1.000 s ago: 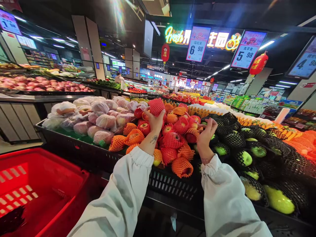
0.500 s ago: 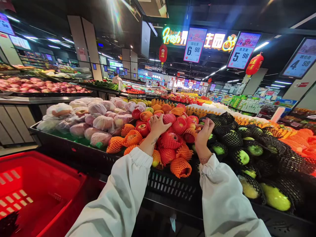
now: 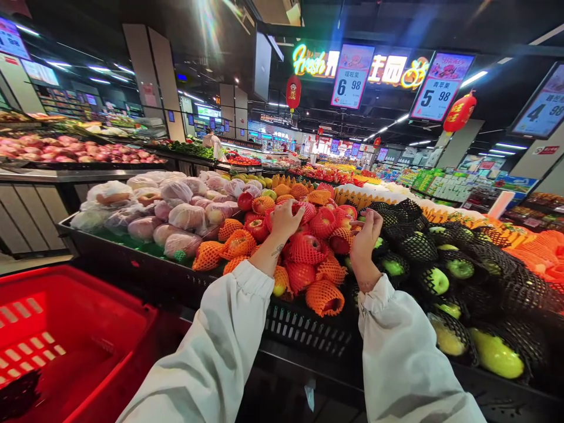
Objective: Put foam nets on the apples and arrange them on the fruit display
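In the head view, my left hand (image 3: 284, 223) curls over a red apple in a pink foam net (image 3: 310, 211); the fingertips are partly hidden behind the hand. My right hand (image 3: 365, 238) is held upright with bent fingers drawn together, at the border between the red apples and the green apples. Whatever lies within its fingers, if anything, is hidden. Between my wrists are red apples in red netting (image 3: 307, 249) and one in an orange foam net (image 3: 325, 298). Green apples in black nets (image 3: 436, 281) lie beside my right wrist.
A red shopping basket (image 3: 141, 338) stands at the lower left, with something dark inside. Plastic-wrapped pinkish fruit (image 3: 187, 217) fills the left of the black display bin (image 3: 145, 267). Price screens (image 3: 352, 76) hang overhead. Another person (image 3: 212, 143) stands far back.
The fingers of my left hand have drawn in and curled more around the apple. My right hand keeps nearly the same pose. The view has shifted slightly.
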Demonstrator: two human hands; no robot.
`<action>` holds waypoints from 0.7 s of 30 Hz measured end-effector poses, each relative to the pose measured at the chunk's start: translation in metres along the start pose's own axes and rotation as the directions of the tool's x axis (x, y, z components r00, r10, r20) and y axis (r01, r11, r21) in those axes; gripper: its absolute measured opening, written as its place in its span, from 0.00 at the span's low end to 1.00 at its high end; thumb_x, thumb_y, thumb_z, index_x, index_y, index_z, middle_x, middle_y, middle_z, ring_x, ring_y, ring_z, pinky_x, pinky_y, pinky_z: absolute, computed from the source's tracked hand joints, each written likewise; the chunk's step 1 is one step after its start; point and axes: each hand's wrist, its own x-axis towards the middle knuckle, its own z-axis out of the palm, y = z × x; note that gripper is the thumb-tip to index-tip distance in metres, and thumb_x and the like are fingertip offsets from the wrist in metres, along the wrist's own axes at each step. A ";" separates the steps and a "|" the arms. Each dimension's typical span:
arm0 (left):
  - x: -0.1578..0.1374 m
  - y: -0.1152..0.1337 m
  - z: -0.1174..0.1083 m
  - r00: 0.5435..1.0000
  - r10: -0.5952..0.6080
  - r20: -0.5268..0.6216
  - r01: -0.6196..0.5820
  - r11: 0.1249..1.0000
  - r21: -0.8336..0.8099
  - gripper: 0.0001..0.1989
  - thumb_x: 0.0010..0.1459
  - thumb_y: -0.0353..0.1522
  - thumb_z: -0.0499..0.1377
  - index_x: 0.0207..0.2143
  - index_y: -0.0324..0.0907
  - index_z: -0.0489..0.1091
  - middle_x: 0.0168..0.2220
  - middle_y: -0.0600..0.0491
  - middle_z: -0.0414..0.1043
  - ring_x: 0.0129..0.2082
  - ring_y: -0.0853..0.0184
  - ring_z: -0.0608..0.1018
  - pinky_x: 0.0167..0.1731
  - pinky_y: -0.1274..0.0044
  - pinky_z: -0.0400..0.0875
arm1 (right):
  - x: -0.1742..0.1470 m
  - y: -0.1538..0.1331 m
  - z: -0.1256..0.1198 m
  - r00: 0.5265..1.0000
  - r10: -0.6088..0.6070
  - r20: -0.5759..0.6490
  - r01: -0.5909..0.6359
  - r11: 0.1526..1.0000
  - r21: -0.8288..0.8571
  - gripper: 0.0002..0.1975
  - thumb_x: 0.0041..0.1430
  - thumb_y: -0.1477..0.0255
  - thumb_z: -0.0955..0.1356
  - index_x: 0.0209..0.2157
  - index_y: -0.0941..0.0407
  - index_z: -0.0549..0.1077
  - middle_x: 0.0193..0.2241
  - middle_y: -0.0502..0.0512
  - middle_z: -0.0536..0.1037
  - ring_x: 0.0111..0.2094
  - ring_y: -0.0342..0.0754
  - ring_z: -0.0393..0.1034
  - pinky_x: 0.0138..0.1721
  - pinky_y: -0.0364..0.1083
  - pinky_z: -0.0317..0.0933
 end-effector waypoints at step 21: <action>0.004 -0.009 0.007 0.955 0.256 0.148 -0.245 0.966 -0.088 0.26 0.68 0.40 0.57 0.65 0.40 0.69 0.68 0.43 0.67 0.69 0.55 0.67 0.70 0.62 0.57 | 0.018 0.028 -0.013 0.987 -0.132 0.097 0.151 0.963 -0.224 0.15 0.59 0.58 0.66 0.41 0.53 0.71 0.36 0.51 0.76 0.29 0.45 0.68 0.34 0.47 0.64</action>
